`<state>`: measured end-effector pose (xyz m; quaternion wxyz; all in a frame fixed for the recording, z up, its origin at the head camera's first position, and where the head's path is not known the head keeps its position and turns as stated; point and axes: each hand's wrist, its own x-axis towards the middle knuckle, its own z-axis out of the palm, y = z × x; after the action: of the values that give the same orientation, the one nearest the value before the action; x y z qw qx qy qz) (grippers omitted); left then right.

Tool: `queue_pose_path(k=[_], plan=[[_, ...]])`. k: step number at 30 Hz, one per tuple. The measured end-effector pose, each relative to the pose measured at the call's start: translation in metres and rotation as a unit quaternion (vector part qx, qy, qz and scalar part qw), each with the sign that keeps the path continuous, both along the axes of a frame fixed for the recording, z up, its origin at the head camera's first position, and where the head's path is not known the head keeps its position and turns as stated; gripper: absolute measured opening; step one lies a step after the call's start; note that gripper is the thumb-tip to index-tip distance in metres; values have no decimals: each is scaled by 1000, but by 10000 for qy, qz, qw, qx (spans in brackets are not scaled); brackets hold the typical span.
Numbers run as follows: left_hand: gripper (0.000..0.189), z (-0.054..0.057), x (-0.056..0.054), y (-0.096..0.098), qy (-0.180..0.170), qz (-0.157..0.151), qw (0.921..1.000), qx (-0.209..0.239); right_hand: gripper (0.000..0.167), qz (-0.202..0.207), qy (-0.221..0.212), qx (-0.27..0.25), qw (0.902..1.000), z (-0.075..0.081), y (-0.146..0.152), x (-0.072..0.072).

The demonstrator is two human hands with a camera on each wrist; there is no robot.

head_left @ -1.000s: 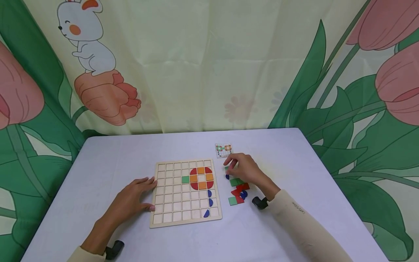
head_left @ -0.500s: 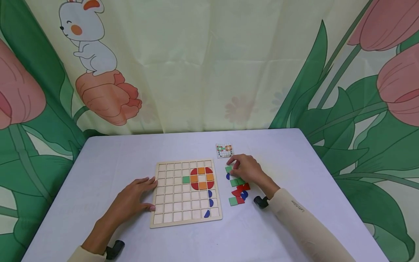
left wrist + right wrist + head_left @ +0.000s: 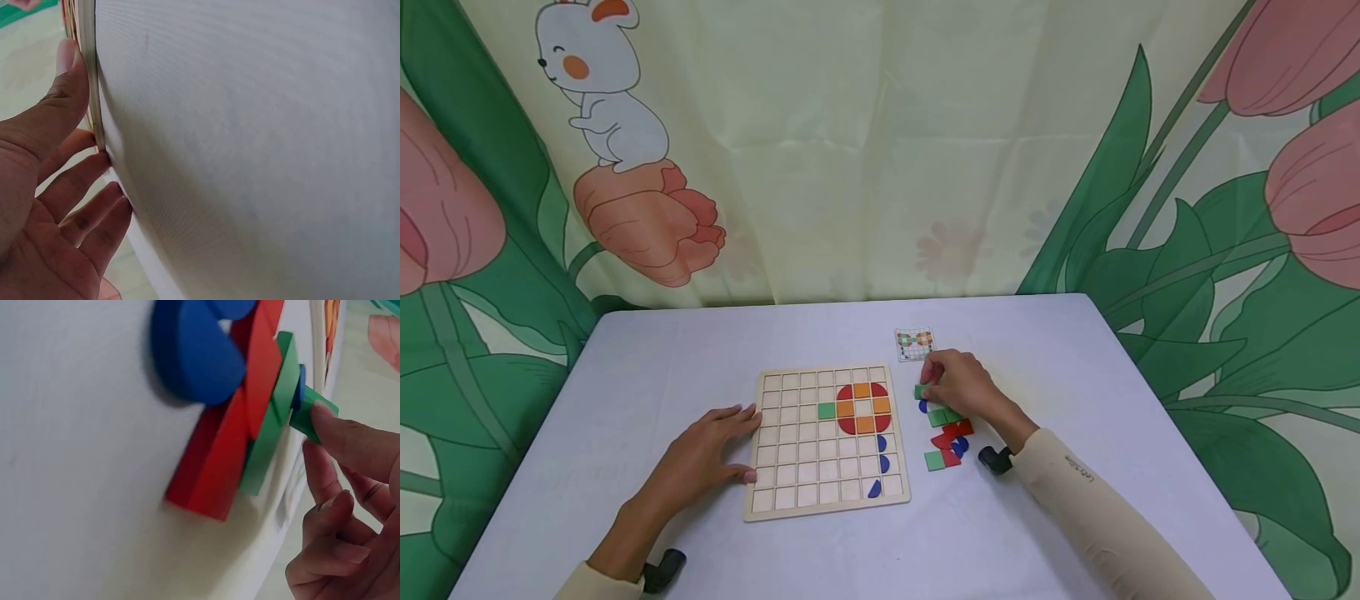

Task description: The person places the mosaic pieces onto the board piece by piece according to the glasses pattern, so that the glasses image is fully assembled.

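Observation:
A wooden grid board lies on the table, holding red quarter-round, orange square, green square and blue half-round pieces toward its right side. My left hand rests at the board's left edge, thumb and fingers extended and touching it. To the right of the board, my right hand pinches a green square block between thumb and finger, tilted up in the right wrist view. Close below it are a blue piece and more green blocks, partly covered by the hand in the head view.
Loose red blocks, blue pieces and a green square lie right of the board. A small pattern card is behind them. The white-covered table meets a printed curtain at the back.
My right thumb and finger have closed on the green square block, which now sits tilted in their grip. My left hand and the board stay put.

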<state>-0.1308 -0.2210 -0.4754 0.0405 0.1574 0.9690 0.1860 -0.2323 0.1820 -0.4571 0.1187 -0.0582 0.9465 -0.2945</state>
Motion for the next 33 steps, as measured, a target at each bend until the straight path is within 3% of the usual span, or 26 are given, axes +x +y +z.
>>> queue_pose_path(k=[9,17,33], plan=[[91,0,0,-1,-40,-1,10000,11,17,310,287,-211,9989,8,-22,4],[91,0,1,-1,-15,-17,10000,-7,11,830,517,-405,9944,9,-49,6],[91,1,0,-1,-37,7,10000,-8,7,1494,374,-629,9861,17,-100,12]])
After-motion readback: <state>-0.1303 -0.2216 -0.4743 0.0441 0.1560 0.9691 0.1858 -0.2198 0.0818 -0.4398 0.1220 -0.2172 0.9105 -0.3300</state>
